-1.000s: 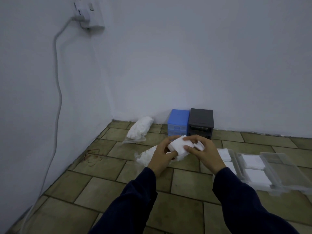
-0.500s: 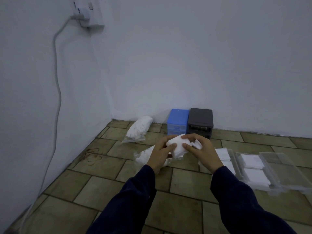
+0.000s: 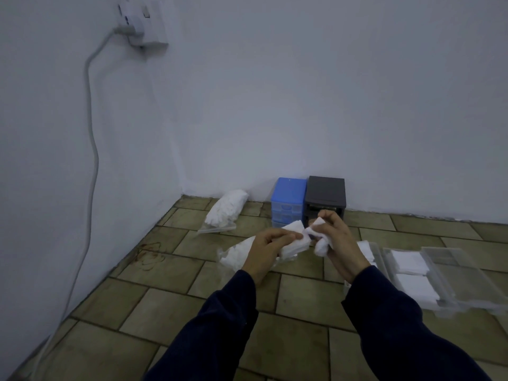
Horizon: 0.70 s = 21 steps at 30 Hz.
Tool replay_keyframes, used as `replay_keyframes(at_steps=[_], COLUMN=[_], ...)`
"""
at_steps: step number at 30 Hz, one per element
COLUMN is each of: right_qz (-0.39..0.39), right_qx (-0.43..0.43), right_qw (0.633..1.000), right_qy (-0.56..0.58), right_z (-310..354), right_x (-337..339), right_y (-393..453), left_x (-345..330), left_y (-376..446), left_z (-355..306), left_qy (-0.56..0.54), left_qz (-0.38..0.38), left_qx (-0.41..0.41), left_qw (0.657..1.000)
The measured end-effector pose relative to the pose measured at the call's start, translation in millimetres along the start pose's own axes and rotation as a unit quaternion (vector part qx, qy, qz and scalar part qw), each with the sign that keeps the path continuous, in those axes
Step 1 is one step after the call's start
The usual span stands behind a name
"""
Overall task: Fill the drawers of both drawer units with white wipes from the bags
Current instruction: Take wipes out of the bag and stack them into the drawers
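Room: a tiled floor (image 3: 170, 303) met pale walls at a corner, with a cable (image 3: 92, 149) hanging from a wall socket.
Wipes: a stack of white wipes (image 3: 292, 240) was held above the floor, in front of the blue drawer unit (image 3: 288, 202) and the black drawer unit (image 3: 325, 198) standing against the back wall.
Left hand: the left hand (image 3: 268, 248) pinched the stack, thumb on top.
Right hand: the right hand (image 3: 336, 237) was curled round a crumpled bunch of wipes (image 3: 320, 243), just beside the stack.
Bags: one bag (image 3: 233, 253) lay under the left hand; a second bag (image 3: 226, 211) lay near the wall corner.
Drawers: clear drawers (image 3: 428, 273) lay out on the floor at the right, some holding wipes.
Risk: loose sheets could probably slip from the stack, or the bunch might crumple too much to lie flat in a drawer.
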State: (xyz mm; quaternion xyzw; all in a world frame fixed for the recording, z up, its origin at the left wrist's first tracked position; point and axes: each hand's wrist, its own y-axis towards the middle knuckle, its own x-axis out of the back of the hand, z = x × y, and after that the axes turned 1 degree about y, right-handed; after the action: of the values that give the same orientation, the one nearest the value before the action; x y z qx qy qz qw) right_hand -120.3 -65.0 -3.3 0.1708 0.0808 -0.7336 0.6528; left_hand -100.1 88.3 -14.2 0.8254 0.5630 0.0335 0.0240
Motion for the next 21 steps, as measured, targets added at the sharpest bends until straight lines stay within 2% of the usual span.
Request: replay_keyframes(at_steps=[6,21], right_qz=[0.035,0.053], right_qx=[0.054,0.070], right_qw=[0.992,0.980], right_qy=[-0.112,-0.177], right_z=[-2.9,-9.6], right_x=[2.6,4.3], right_y=[-4.6,2.6], left_x=[-5.5,1.3], left_y=[1.7,4.6], left_z=[-1.1,7.4], left_qy=[-0.022,-0.025], left_qz=[-0.008,-0.025], left_qx=[0.025,-0.009], left_qw=[0.999,0.999])
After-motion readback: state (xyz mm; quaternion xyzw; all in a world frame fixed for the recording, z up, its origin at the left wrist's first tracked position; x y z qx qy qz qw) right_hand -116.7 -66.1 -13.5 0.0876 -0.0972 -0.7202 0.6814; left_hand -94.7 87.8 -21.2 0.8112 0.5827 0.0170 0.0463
